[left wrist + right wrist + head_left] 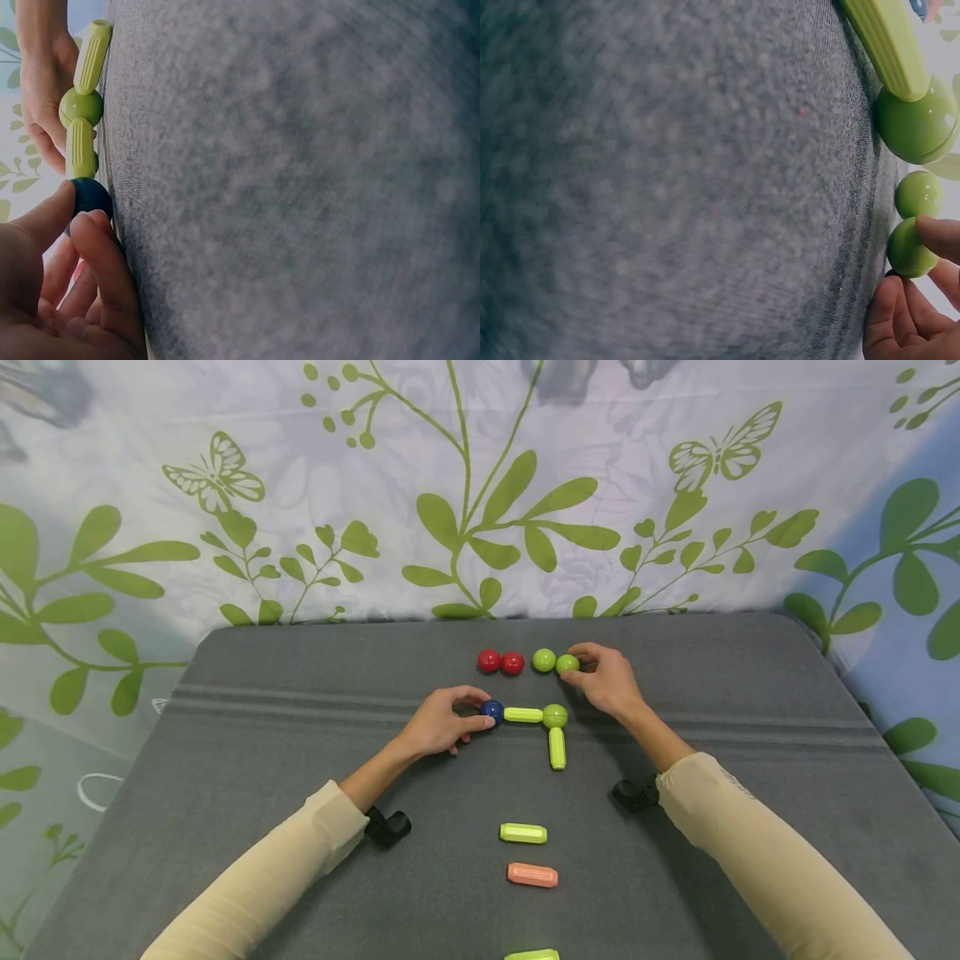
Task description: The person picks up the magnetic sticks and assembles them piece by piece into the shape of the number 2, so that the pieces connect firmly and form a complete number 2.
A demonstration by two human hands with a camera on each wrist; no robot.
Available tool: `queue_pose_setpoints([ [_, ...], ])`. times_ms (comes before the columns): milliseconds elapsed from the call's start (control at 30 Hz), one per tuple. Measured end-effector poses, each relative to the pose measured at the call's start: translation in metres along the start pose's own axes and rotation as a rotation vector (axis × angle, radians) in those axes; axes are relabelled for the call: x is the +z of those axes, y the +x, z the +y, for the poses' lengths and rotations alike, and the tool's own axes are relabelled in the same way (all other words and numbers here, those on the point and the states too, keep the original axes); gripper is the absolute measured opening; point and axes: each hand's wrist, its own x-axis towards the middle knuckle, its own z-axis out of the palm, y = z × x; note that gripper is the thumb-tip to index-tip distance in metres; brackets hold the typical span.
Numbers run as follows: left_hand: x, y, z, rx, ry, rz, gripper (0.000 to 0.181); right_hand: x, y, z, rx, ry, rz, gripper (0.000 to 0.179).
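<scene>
My left hand (442, 722) pinches a blue ball (492, 712) between thumb and fingers. A yellow-green rod (522, 715) joins that ball to a green ball (555, 716), from which a second yellow-green rod (557, 749) points toward me. Farther back, my right hand (606, 678) has its thumb and fingers around another green ball (567, 665). Beside it sits one more green ball (543, 660), close against the gripped one in the right wrist view. In the left wrist view the blue ball (91, 198) is partly covered by fingertips.
Two red balls (501, 662) lie side by side at the back, left of the green ones. Nearer me on the grey cloth surface (300, 710) are a yellow-green rod (523, 833), an orange rod (532, 874) and another yellow-green rod (532, 955) cut by the frame. A patterned curtain (300, 485) hangs behind.
</scene>
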Motion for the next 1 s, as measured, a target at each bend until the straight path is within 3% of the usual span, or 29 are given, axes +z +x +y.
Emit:
queue_pose_setpoints([
  [533,-0.005,0.003,0.004,-0.003,-0.003,-0.015,0.034,-0.007,-0.013,0.003,-0.046,0.001,0.022,0.042],
  [1000,-0.008,0.005,0.006,-0.013,-0.002,-0.018,0.035,-0.009,-0.052,-0.006,-0.131,0.025,0.003,0.036],
])
